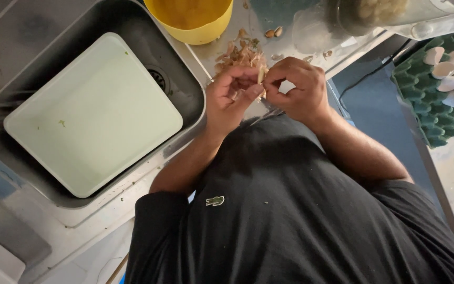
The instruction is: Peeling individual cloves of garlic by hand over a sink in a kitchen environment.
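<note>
My left hand (230, 99) and my right hand (299, 90) meet in front of my chest, over the edge of a steel counter. Both pinch a small pale garlic clove (261, 74) between their fingertips, and my fingers cover most of it. Just beyond the hands, a heap of thin brownish peels (241, 54) lies on the counter. Two unpeeled cloves (273, 32) rest farther back.
A steel sink (187, 79) at the left holds a pale green rectangular tray (95, 113). A yellow bowl (195, 23) and clear containers (311, 29) stand at the back. On the right, a green egg tray (431, 113) carries broken eggshells. My black shirt fills the foreground.
</note>
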